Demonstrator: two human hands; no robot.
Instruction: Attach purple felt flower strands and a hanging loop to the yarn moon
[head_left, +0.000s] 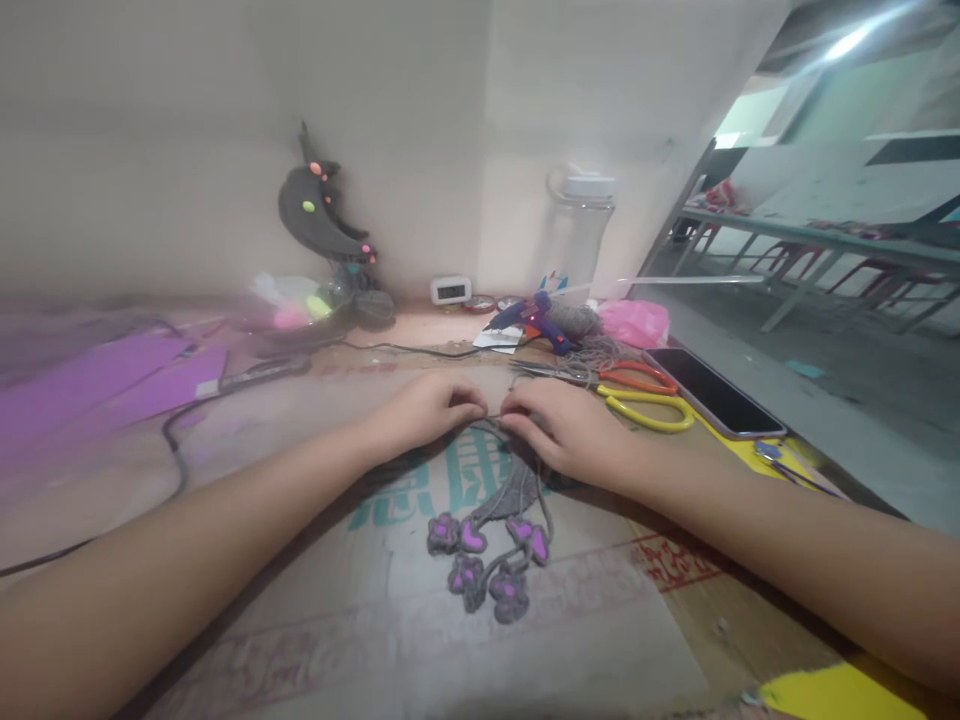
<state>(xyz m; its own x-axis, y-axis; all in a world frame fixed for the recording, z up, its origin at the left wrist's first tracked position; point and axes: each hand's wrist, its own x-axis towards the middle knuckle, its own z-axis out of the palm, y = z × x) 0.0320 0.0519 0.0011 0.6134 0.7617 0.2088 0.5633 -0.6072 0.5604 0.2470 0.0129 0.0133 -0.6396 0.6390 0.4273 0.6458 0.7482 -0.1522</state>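
Evidently both hands work at one spot: the left hand point(442, 405) and right hand point(555, 425) meet almost tip to tip, each with thumb and forefinger pinching what looks like a thin grey cord point(492, 418). Exact finger contact is too small to confirm. The opposed grip probably keeps the short stretch between them under control.

Just below, partly behind the right fingers, lies a grey, curved, felt-like piece point(517, 492), flat on the printed brown cardboard sheet point(585, 650). Further grey strands trail toward the wearer, ending in grey-and-purple flower-shaped charms point(510, 592) and purple heart-like charms point(472, 537). They rest loosely on the cardboard, which presumably takes their weight off the pinch.

Beyond the right hand: yellow-handled metal scissors point(652, 408) and orange-handled metal scissors point(637, 377), handles to the right, likely for an easy right-hand reach. Behind them, a dark-blue and orange glue gun point(551, 325), its nozzle above a small white card point(496, 341), perhaps to catch drips; a loose bundle of grey yarn point(579, 320) sits beside it.

Farther right, a black-screened phone point(716, 392) lies face up. At far left, flat purple sheets point(90, 385), blurred.
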